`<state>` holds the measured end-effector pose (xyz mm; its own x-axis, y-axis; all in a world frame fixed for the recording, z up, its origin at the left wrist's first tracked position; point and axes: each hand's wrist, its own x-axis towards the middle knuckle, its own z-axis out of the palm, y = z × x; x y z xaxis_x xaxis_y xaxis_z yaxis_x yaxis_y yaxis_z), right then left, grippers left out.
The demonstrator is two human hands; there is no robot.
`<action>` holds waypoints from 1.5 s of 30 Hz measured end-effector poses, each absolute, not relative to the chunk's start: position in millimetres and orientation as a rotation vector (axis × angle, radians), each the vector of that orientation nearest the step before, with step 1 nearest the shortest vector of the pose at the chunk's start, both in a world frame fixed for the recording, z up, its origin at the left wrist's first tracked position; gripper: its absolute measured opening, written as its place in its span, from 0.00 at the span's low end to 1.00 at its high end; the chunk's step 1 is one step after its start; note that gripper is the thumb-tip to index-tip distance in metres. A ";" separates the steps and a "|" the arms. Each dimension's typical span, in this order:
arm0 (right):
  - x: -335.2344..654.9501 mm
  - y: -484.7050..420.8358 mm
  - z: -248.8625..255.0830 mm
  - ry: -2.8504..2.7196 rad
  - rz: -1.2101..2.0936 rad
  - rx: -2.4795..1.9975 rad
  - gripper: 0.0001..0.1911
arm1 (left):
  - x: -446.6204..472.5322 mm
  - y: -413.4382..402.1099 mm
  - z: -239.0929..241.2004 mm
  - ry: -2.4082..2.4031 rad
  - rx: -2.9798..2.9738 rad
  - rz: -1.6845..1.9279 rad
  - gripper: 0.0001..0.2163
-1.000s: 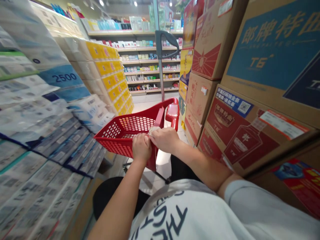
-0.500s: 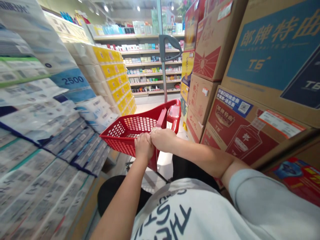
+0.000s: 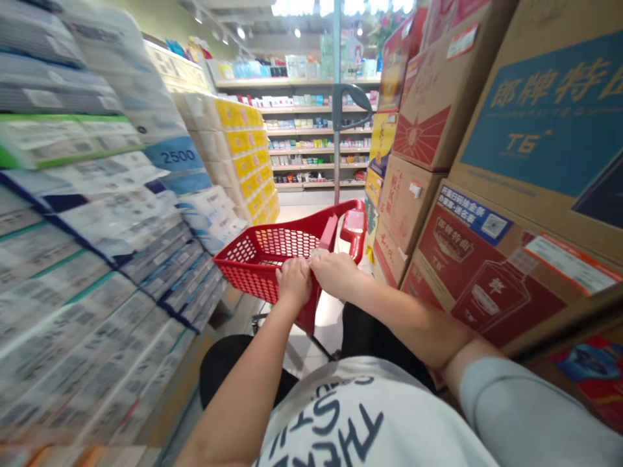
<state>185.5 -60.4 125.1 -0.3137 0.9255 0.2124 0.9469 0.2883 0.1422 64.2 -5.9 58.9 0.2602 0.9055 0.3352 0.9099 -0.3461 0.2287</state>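
Note:
A red shopping cart (image 3: 257, 275) with a perforated basket stands in front of me, turned at an angle. My left hand (image 3: 294, 282) is closed over its near rim, the fingers curled toward the inside. Right beside it, touching or almost touching, my right hand (image 3: 335, 272) grips the same rim by a pinkish-red flap (image 3: 328, 232); its fingertips are partly hidden. From the cart's far right side rises a tall metal pole (image 3: 337, 162) bearing a grey loop handle (image 3: 351, 107). The inside of the basket is only partly visible.
Packs of tissue paper (image 3: 136, 214) are stacked high close on the left, with yellow-fronted packs (image 3: 250, 162) farther on. Large cartons (image 3: 487, 272) line the right side. Shelves of small goods (image 3: 311, 123) stand across the end of the narrow aisle, beyond the pale floor (image 3: 304, 204).
The view has swung a little to the left, so the cart, stacks and shelves sit farther right in the picture. Both hands keep their hold on the cart's rim.

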 end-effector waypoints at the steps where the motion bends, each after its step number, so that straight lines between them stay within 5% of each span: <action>1: 185.9 -64.3 125.2 -2.478 -0.376 -1.737 0.15 | 62.6 -7.3 59.0 -1.791 -2.480 -0.643 0.14; 21: 187.4 -62.2 111.1 -2.544 -0.712 -1.624 0.17 | 53.0 -19.0 59.2 -1.878 -2.627 -0.687 0.16; 45: 162.8 -66.1 119.1 -2.517 -0.496 -1.722 0.17 | 44.1 -0.9 44.9 -1.773 -2.524 -0.807 0.14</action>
